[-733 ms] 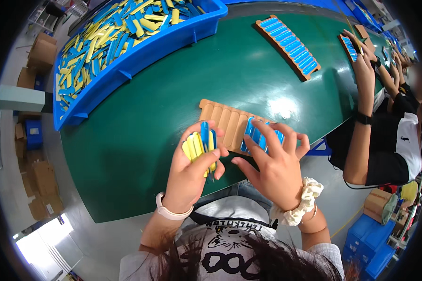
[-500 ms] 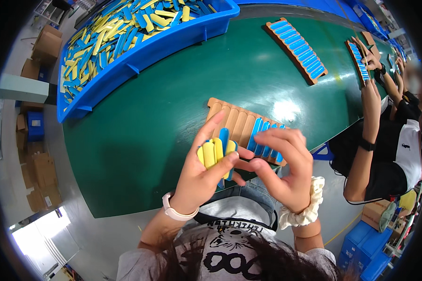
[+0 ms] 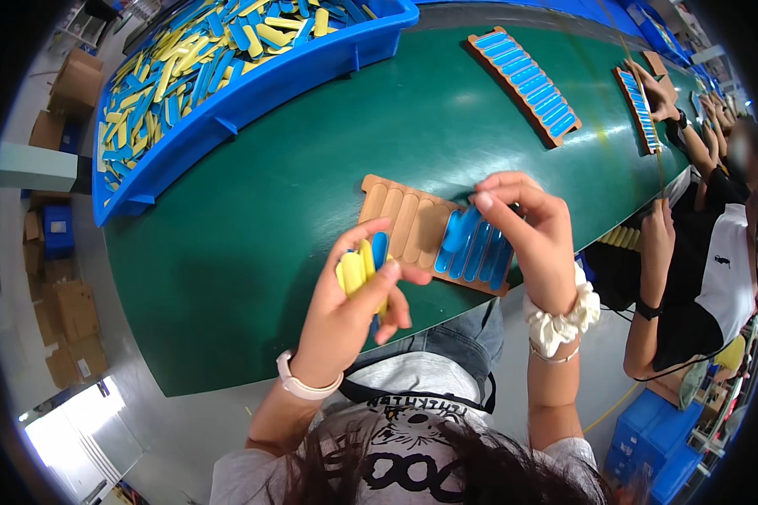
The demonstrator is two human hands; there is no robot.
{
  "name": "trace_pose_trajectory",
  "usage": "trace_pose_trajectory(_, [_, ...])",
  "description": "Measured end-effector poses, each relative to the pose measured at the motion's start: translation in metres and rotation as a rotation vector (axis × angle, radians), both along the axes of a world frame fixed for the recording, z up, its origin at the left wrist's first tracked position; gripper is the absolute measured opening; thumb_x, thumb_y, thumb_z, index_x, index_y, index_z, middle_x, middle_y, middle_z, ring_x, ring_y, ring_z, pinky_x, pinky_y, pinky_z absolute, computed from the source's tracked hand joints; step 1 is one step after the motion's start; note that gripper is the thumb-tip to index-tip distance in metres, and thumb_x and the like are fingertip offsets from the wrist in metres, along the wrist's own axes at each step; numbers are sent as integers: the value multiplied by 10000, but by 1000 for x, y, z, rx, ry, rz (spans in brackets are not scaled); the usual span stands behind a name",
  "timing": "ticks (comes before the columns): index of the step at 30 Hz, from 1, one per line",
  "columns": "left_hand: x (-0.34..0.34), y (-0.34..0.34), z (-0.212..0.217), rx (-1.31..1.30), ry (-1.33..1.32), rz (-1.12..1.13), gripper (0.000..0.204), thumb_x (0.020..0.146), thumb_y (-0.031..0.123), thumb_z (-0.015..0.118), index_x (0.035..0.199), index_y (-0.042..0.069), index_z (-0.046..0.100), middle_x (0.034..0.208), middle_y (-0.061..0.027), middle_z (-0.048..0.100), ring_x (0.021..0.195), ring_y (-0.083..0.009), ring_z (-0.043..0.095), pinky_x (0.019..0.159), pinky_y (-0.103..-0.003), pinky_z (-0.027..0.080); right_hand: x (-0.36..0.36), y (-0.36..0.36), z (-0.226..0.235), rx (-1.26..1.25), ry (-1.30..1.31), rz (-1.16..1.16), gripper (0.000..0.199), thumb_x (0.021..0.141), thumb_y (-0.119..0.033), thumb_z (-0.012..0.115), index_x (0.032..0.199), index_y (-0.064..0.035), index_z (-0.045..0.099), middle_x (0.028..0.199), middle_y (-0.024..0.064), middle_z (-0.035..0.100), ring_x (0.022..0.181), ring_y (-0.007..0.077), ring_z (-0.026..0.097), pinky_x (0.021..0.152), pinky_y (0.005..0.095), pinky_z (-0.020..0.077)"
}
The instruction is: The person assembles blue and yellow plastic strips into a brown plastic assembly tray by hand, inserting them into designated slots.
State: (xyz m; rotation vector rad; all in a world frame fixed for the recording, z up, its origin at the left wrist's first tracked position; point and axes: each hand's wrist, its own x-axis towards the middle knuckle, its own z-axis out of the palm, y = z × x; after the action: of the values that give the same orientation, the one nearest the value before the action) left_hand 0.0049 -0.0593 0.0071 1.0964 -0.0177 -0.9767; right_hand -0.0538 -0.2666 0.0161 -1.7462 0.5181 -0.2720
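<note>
My left hand [image 3: 345,295] is closed around a bundle of yellow and blue strips [image 3: 355,268], round-ended and flat, near the left front corner of a brown slotted tray [image 3: 393,210]. Blue strips [image 3: 480,257] lie side by side in the slots at the tray's right end; the slots towards the left are bare brown. Over the right part of the tray, my right hand [image 3: 522,223] pinches a single blue strip [image 3: 458,231] between thumb and fingers. This strip is tilted and blurred, its lower end over the slots beside the filled ones.
A large blue bin [image 3: 227,126] heaped with blue and yellow strips stands at the far left of the green table [image 3: 253,252]. Another brown tray [image 3: 526,88] filled with blue strips lies at the back right. Co-workers sit at the right, one handling a similar tray [image 3: 638,109].
My right hand has moved up and right from beside my left hand, and a blue strip now shows in its fingers. My left hand has shifted slightly left with its bundle.
</note>
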Motion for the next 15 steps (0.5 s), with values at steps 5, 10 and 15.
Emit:
trace_pose_trajectory(5, [4, 10, -3, -89, 154, 36, 369, 941, 114, 445, 1289, 40, 351, 991, -221, 584, 522, -103, 477, 409, -204, 338, 12, 7, -20, -295, -42, 54, 160, 778, -194, 729, 832, -45, 709, 1013, 64, 634, 985, 225, 521, 857, 339, 396])
trace_pose_trajectory(10, [2, 4, 4, -19, 102, 50, 210, 890, 99, 513, 1075, 13, 462, 940, -188, 575, 491, -94, 456, 374, -209, 284, 11, 12, -10, -803, 147, 100, 231, 703, -239, 769, 898, -131, 712, 1065, 40, 612, 1034, 275, 428, 867, 391, 281])
trace_pose_trajectory(15, [3, 6, 5, -25, 85, -30, 196, 887, 97, 586, 1029, -13, 508, 874, -122, 613, 509, -73, 494, 403, -195, 310, 14, 15, -3, -946, 61, 151, 296, 721, -201, 760, 1000, -138, 687, 1074, 41, 604, 974, 259, 486, 826, 386, 354])
